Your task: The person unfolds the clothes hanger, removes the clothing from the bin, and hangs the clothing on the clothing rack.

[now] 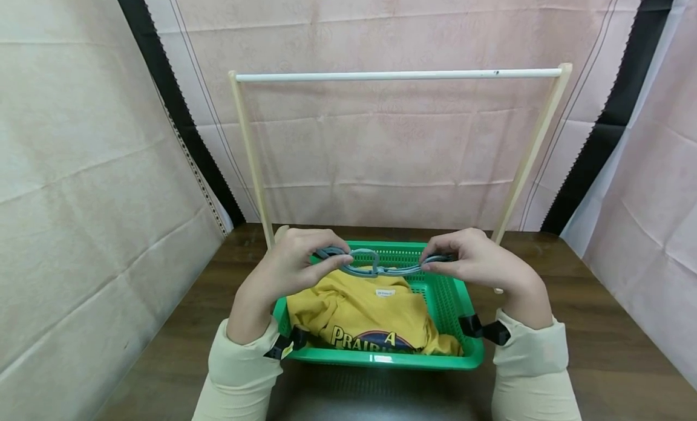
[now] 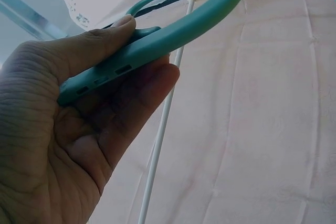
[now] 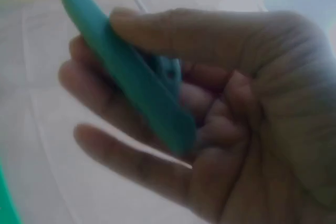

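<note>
A blue-green plastic clothes hanger is held between both hands above the basket, its hook loop near the middle. My left hand pinches one end, thumb on top and fingers beneath; slots show along that arm of the hanger in the left wrist view. At the other end, my right hand pinches the hanger between thumb and fingers, with the lower fingers spread in the right wrist view. Below lies a folded yellow shirt with printed lettering, inside a green basket.
Behind the basket stands a rack with a white crossbar and two cream posts. Pale fabric walls enclose the brown wooden table at the back and on both sides.
</note>
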Available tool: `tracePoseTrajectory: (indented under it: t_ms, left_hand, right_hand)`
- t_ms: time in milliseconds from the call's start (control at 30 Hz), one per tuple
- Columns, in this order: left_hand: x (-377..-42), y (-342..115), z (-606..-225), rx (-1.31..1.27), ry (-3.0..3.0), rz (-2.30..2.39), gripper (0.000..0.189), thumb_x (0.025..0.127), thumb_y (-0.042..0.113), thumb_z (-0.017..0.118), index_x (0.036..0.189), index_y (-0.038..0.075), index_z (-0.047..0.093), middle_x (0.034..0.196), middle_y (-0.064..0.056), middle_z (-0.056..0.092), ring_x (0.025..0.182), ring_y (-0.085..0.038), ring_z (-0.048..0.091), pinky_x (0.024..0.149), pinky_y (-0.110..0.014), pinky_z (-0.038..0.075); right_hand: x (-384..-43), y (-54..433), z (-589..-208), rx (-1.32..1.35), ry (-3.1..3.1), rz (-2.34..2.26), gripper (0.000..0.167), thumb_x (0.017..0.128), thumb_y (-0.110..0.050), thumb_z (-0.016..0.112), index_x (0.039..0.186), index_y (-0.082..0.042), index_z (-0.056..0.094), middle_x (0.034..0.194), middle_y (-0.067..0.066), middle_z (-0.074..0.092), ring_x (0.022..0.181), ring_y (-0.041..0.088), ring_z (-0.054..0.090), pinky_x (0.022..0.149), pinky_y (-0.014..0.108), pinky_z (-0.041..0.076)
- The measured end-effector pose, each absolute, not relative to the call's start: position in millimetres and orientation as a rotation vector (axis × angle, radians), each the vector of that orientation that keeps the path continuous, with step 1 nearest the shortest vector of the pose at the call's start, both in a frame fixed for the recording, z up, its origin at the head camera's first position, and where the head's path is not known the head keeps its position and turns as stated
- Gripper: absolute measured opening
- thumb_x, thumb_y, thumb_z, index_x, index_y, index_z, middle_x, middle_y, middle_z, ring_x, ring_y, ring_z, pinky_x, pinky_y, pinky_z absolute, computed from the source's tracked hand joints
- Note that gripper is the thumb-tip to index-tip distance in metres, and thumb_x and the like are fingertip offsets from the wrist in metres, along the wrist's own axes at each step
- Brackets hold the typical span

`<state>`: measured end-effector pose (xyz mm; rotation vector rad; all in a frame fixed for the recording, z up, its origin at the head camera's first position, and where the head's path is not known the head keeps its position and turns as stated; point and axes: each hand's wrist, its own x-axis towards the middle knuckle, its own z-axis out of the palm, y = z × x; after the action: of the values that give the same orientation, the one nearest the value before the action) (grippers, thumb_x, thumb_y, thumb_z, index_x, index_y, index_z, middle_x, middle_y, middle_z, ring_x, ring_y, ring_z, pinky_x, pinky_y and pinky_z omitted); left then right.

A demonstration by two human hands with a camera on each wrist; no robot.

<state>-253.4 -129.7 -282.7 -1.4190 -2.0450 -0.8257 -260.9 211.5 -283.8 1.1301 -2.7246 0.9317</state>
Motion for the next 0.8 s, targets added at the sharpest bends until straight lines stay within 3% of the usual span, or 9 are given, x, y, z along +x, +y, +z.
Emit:
tracePoseTrajectory:
  t_ms: [33,100,200,233,333,633,800]
  left_hand:
    - [-253.6,-129.1,-283.1,-1.428,-2.046,-0.834,0.012,0.088,0.007,0.078,0.097,0.013,0.074,0.091,0.007,0.073,0.079,-0.001,0.067,0.064,-0.018,0.053]
    - [-254.0,-128.0,-283.6,-1.446,-2.056,-0.855,0.012,0.088,0.006,0.078,0.098,0.012,0.074,0.092,0.007,0.073,0.081,-0.003,0.067,0.067,-0.019,0.054]
    - [-253.9,-126.7,-284.0,-1.46,-2.078,-0.882,0.011,0.09,0.007,0.077,0.099,0.011,0.074,0.093,0.006,0.072,0.084,-0.004,0.067,0.071,-0.021,0.054]
    - [-253.7,-126.4,-284.0,-1.461,-2.083,-0.887,0.01,0.09,0.007,0.076,0.099,0.011,0.074,0.094,0.006,0.072,0.084,-0.003,0.067,0.071,-0.021,0.055]
    - [-252.4,-125.6,-283.5,-1.449,-2.093,-0.891,0.01,0.09,0.008,0.077,0.099,0.012,0.074,0.094,0.007,0.072,0.084,-0.003,0.066,0.071,-0.021,0.054]
    - [-252.9,-124.3,-284.2,-1.455,-2.082,-0.892,0.011,0.089,0.006,0.077,0.098,0.012,0.073,0.092,0.008,0.071,0.079,-0.001,0.064,0.069,-0.019,0.053]
    - [-255.0,-123.8,-284.8,-1.454,-2.073,-0.894,0.009,0.09,0.008,0.077,0.098,0.011,0.073,0.091,0.007,0.071,0.077,-0.001,0.062,0.068,-0.019,0.052]
  right_hand:
    - [-259.5,208.4,-283.5,1.101,-2.737,0.869,0.006,0.094,-0.021,0.074,0.097,-0.026,0.075,0.088,-0.017,0.071,0.078,0.009,0.065,0.081,0.032,0.05]
    - [-256.6,201.6,-282.7,1.053,-2.76,0.749,0.006,0.094,-0.025,0.074,0.095,-0.03,0.076,0.085,-0.022,0.07,0.078,0.005,0.062,0.093,0.048,0.036]
    - [-255.7,190.2,-282.7,1.113,-2.754,0.691,0.006,0.094,-0.026,0.074,0.095,-0.03,0.078,0.086,-0.022,0.07,0.078,0.003,0.062,0.095,0.049,0.035]
    - [-256.1,186.5,-283.0,1.163,-2.739,0.708,0.006,0.094,-0.025,0.073,0.096,-0.027,0.078,0.086,-0.021,0.07,0.077,0.003,0.063,0.093,0.042,0.043]
    - [-258.2,176.8,-284.6,1.355,-2.655,0.78,0.008,0.097,-0.021,0.071,0.101,-0.02,0.078,0.089,-0.016,0.071,0.074,0.005,0.064,0.068,0.029,0.056]
    - [-260.3,165.0,-287.5,1.537,-2.406,0.963,0.01,0.098,-0.021,0.069,0.106,-0.019,0.075,0.096,-0.01,0.073,0.083,0.005,0.068,0.073,0.029,0.057]
    - [-260.1,161.5,-287.4,1.551,-2.298,1.01,0.01,0.095,-0.014,0.072,0.105,-0.017,0.074,0.094,-0.006,0.073,0.077,0.006,0.066,0.067,0.028,0.057]
